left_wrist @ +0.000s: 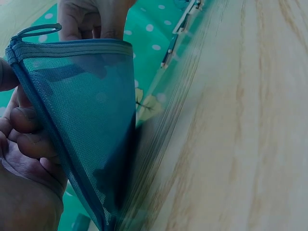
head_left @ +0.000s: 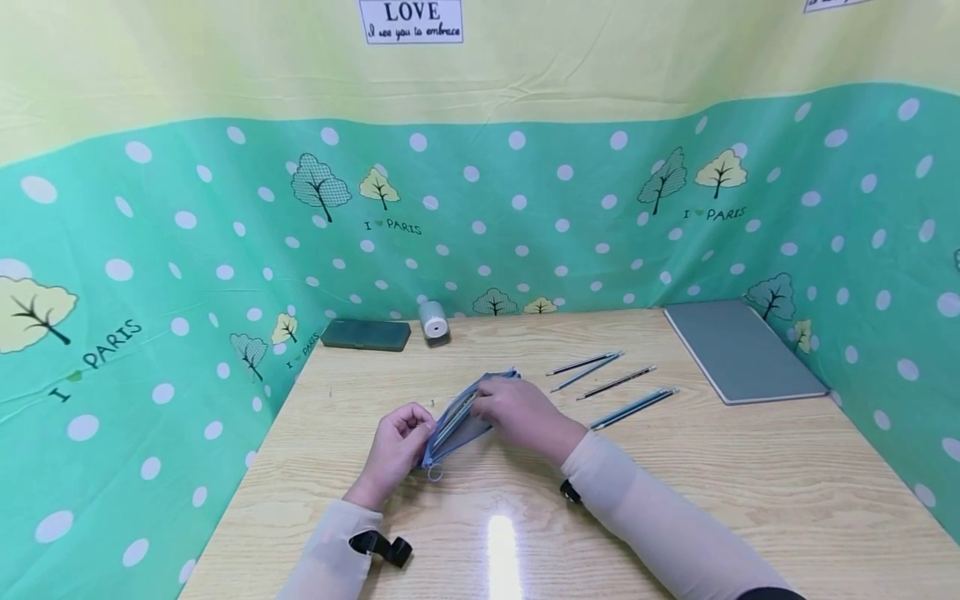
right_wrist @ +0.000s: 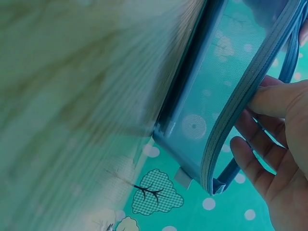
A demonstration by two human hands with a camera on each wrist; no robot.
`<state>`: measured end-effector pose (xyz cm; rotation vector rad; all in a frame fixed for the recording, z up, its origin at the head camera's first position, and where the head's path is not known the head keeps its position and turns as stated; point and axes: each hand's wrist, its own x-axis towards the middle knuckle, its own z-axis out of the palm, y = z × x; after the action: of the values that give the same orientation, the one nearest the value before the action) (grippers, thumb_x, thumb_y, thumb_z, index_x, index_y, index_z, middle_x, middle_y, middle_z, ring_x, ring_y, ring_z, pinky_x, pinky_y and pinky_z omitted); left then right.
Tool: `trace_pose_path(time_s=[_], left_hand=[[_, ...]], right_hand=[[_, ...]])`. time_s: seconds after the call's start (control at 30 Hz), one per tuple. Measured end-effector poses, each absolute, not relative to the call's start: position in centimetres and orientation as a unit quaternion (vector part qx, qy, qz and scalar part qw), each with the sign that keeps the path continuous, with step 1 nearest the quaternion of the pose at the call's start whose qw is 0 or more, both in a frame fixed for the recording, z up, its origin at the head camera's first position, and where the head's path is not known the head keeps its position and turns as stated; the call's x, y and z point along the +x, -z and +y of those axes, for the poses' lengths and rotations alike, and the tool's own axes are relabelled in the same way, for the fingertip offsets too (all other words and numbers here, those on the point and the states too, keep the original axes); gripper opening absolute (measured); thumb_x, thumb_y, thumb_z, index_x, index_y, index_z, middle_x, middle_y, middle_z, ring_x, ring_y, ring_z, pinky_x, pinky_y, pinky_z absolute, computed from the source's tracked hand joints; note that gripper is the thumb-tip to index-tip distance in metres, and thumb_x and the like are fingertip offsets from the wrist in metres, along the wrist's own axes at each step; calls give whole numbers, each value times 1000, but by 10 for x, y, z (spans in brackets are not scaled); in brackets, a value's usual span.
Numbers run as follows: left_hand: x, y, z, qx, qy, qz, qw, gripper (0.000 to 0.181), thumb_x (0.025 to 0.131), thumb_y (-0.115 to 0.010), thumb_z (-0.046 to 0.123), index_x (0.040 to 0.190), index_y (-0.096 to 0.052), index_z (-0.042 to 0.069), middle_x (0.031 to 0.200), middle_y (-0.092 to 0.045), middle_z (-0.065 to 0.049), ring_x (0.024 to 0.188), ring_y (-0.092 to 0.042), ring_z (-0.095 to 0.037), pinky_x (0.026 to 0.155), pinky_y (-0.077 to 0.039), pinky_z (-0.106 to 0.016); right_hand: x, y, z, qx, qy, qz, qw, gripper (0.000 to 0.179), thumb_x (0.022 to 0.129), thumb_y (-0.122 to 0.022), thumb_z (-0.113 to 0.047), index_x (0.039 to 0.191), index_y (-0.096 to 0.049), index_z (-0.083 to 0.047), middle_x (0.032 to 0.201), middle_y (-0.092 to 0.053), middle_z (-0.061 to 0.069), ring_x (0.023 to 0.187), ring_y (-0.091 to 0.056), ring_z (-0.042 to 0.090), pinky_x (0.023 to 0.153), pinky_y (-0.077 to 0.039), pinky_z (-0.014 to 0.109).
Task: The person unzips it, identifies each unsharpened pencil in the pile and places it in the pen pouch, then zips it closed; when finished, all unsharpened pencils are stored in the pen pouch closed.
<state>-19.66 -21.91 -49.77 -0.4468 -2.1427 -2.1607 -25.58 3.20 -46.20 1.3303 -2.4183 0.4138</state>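
Observation:
A blue mesh zip pencil pouch (head_left: 472,427) stands tilted over the table with its mouth open, and slim pencils (head_left: 454,423) show inside it in the head view. My left hand (head_left: 401,442) grips the zipped edge near the end with the pull loop (head_left: 435,472). In the left wrist view its fingers (left_wrist: 36,144) lie along that edge. My right hand (head_left: 517,412) reaches into the pouch's mouth from the far end. Its fingers (right_wrist: 252,161) are loosely bent at the zip edge in the right wrist view, with no pencil visible between them.
Several pencils (head_left: 617,382) lie on the table right of the pouch. A grey notebook (head_left: 742,350) lies at the back right. At the back left are a dark green case (head_left: 366,335) and a small pale cylindrical device (head_left: 433,321). A polka-dot curtain (head_left: 517,225) surrounds the table.

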Motion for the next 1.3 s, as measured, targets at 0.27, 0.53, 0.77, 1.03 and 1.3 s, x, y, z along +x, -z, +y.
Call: trace_pose_path(time_s=[0.27,0.53,0.77,1.03,1.3], left_hand=[[-197,498,-221,-142,692,-707,41,11,101,-62,0,95,-61,-9,66,-50,3,53,-44,-5,49,-36,-18],[-198,498,-224,-157,675,-720,39,11,100,-64,1,94,-62,-7,68,-52,3,53,-45,-5,48,-36,-18],[-197,495,-226,-168,681,-712,24,9,99,-62,-2,93,-61,-9,70,-51,2,55,-43,-5,50,-35,-18],[-195,494,-231,-165,685,-709,23,8,99,-60,-2,93,-59,-9,72,-52,2,54,-42,-5,48,-33,-17],[-195,494,-233,-167,674,-718,37,7,97,-60,-2,93,-60,-7,69,-49,4,54,-41,-5,48,-33,-20]], right_hand=[[-259,456,40,466,-183,-850,164,19,88,-80,-2,99,-80,-19,96,-67,-8,89,-64,11,82,-55,30],[-264,448,62,457,-219,-847,159,23,89,-73,3,100,-77,-17,99,-70,-9,89,-66,7,81,-56,27],[-264,436,91,421,-218,-870,133,40,84,-78,5,118,-72,-14,109,-68,-1,98,-66,17,85,-56,35],[-270,433,108,389,-169,-902,85,50,84,-84,4,128,-72,-17,116,-68,0,108,-65,22,94,-54,42],[-272,433,112,399,-216,-889,67,33,86,-87,-14,118,-79,-18,107,-71,-5,91,-69,21,78,-55,35]])
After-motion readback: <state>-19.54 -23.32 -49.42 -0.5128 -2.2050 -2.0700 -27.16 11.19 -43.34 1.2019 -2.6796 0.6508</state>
